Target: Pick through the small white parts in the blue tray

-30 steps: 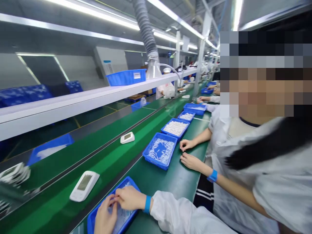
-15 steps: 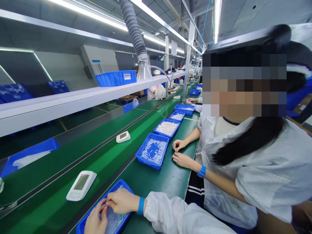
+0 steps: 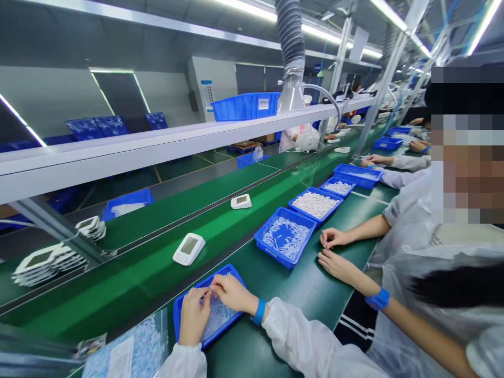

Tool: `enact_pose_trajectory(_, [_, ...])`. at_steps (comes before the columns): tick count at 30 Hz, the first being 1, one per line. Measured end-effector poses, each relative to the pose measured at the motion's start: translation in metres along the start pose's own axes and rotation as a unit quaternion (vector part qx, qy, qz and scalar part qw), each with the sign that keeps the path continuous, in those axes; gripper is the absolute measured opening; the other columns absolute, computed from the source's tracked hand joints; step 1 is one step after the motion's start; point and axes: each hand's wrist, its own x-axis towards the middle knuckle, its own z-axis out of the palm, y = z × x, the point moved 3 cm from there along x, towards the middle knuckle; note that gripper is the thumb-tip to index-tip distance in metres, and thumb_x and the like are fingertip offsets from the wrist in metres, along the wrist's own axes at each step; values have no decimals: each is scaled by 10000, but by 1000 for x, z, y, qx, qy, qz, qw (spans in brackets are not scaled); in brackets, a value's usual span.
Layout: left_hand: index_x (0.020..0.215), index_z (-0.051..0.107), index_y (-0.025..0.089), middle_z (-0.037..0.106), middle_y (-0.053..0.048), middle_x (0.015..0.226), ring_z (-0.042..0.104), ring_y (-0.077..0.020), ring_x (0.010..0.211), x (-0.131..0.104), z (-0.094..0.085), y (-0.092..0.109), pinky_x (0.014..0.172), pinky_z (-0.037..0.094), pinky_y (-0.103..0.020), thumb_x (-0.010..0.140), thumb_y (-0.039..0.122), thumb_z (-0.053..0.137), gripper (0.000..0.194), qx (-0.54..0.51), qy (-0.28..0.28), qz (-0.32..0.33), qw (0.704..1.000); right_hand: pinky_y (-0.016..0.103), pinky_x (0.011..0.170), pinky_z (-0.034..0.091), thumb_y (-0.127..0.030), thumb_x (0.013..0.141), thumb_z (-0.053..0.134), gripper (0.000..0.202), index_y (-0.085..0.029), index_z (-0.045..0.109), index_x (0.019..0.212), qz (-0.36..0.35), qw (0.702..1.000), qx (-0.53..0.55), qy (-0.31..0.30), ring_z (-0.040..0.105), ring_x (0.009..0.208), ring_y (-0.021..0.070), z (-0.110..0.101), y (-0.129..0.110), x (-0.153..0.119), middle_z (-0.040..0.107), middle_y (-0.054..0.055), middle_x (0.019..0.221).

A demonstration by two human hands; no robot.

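Observation:
Over a blue tray (image 3: 176, 320) of small clear and pale blue pieces, my left hand (image 3: 193, 313) and my right hand (image 3: 232, 292) meet fingertip to fingertip. Both hands are closed in a pinch; whatever lies between the fingers is too small to make out. A blue band (image 3: 259, 311) circles my right wrist. Beyond the tray, a white device with a grey screen (image 3: 189, 249) lies on the green belt (image 3: 149, 265), and a second white device (image 3: 241, 201) lies farther along.
A bag of pale blue pieces (image 3: 132, 346) lies at the lower left, near stacked white devices (image 3: 47, 265). Trays of white parts (image 3: 285, 236) stand to the right, beside a co-worker's hands (image 3: 338, 257). A shelf (image 3: 129, 152) crosses above the belt.
The view has swung left, so the scene sits farther right; the bag and stacked devices now show. My hands remain together over the tray, with more of my left hand and its sleeve visible.

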Motion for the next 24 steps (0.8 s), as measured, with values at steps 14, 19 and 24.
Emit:
enact_pose_trajectory(14, [810,669,196,676,-51,801,586,-201,793,-4,-6,3,759,443,-360,868,308,452,251,-11,17,-3,1000,222,613,432,-188,906,437,148,-181,509,778,24,991,127,-35,563,615,116,8,3,2,566,-24,640])
enact_pose_trajectory(19, [814,670,196,676,-46,804,587,-197,798,-5,-6,4,771,436,-360,863,281,460,232,-17,15,-8,1000,225,627,429,-196,914,434,161,-180,502,768,25,993,116,-20,566,625,116,7,3,3,573,-21,647])
enact_pose_trajectory(24, [807,671,196,677,-44,799,580,-193,789,-6,-6,5,759,426,-364,866,286,457,239,-6,17,-9,1000,222,626,399,-168,913,421,163,-183,502,772,13,997,74,-27,562,624,117,7,0,1,575,-24,642])
